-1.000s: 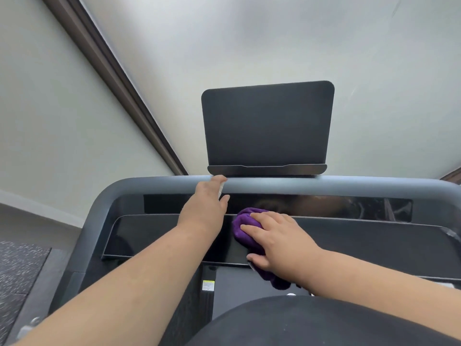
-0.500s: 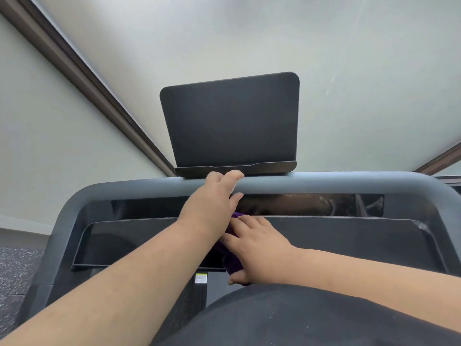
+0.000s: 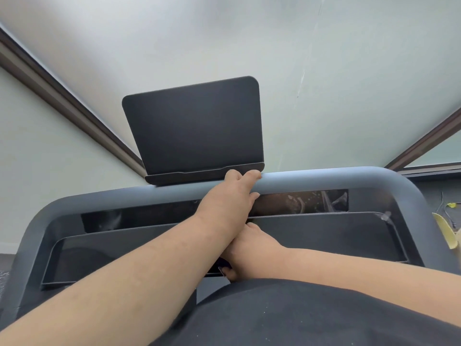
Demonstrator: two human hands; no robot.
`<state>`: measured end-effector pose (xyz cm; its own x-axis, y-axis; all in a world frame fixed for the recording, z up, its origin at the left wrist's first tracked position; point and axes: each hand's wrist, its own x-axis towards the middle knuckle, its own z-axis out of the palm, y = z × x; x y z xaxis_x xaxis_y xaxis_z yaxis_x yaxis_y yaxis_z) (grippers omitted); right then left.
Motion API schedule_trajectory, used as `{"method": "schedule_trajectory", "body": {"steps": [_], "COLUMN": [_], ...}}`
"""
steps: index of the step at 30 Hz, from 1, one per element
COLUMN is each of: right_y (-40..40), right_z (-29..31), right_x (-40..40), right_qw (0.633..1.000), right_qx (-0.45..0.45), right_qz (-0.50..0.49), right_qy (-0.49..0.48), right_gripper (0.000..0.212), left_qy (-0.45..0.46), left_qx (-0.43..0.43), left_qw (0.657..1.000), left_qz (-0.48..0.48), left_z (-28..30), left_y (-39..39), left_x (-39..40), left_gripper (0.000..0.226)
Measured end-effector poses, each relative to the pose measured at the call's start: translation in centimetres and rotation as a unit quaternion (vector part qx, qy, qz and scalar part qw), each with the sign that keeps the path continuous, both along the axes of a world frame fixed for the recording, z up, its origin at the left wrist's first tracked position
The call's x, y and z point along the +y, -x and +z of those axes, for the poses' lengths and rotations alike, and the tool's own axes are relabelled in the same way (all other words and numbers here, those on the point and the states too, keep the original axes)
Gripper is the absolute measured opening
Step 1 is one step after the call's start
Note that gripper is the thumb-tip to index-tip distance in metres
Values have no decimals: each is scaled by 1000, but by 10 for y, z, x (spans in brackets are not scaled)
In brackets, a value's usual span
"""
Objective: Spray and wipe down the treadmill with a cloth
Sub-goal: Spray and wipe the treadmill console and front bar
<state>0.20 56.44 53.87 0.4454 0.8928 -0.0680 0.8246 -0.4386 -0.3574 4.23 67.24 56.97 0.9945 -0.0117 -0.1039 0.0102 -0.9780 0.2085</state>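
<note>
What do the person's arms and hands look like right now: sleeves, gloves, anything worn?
Both forearms are bare up to the frame edge, with no sleeves in view. The left hand and right hand wear no gloves, and no rings, watch or bands show. A black garment covers the torso at the bottom of the view.

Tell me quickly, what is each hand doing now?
Left hand: open, fingers resting on the treadmill's top bar.
Right hand: on the console tray, fingers hidden under the left forearm; cannot tell.
</note>
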Motion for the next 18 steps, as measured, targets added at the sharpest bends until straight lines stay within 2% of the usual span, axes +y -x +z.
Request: {"method": "schedule_trajectory", "body": {"steps": [3, 5, 8, 10, 12, 14, 15, 18], "right_y": [-3, -7, -11, -15, -22, -32, -39, -56], "right_z": [3, 3, 8, 13, 17, 18, 17, 8], "right_x": [-9, -17, -39, -59, -76, -86, -87, -79], "right_qw": [1000, 999, 990, 966, 928, 905, 908, 950], "right_qx": [15, 34, 103, 137, 118, 70, 46, -38], "right_qz": [2, -12, -71, -158, -252, -309, -314, -260], "right_qy": [-11, -15, -66, -151, -248, -285, -274, -170], "right_gripper": [25, 31, 50, 53, 52, 52, 54, 57], "left_qy": [-1, 8, 114, 152, 194, 202, 203, 211], "left_qx": [32, 8, -22, -90, -125, -116, -110, -87], "left_qw": [999, 1000, 992, 983, 969, 965, 965, 960], "left_qz": [0, 6, 41, 58, 93, 117, 127, 160], "left_z": [0, 2, 11, 18, 23, 25, 24, 19], "left_y": [-5, -4, 4, 19, 37, 54, 61, 81], "left_x": [-12, -14, 1, 17, 34, 44, 46, 51], "left_gripper": [38, 42, 46, 48, 47, 46, 46, 45]}}
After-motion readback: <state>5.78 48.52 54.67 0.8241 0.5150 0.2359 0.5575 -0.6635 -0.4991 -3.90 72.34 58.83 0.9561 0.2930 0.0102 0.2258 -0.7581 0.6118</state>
